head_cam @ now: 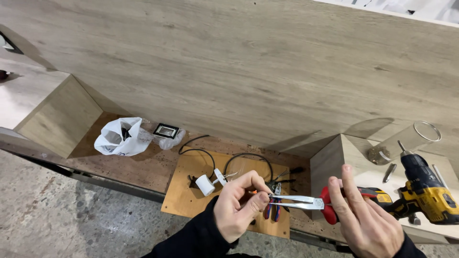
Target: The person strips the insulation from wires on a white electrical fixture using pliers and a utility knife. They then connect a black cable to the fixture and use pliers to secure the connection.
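Nearest, the right hand (366, 217) wraps the red handles of long-nosed pliers (306, 203), index finger stretched up, its grip closed on them. Opposite, the left hand (239, 203) curls, thumb and forefinger pinching a thin wire (282, 196) at the steel tips. Beyond lie a plywood board (191, 191), a white cylinder (204, 184), black cable (248, 157), a yellow drill (425, 191), a crumpled plastic bag (119, 137) and a wood-grain panel (239, 62).
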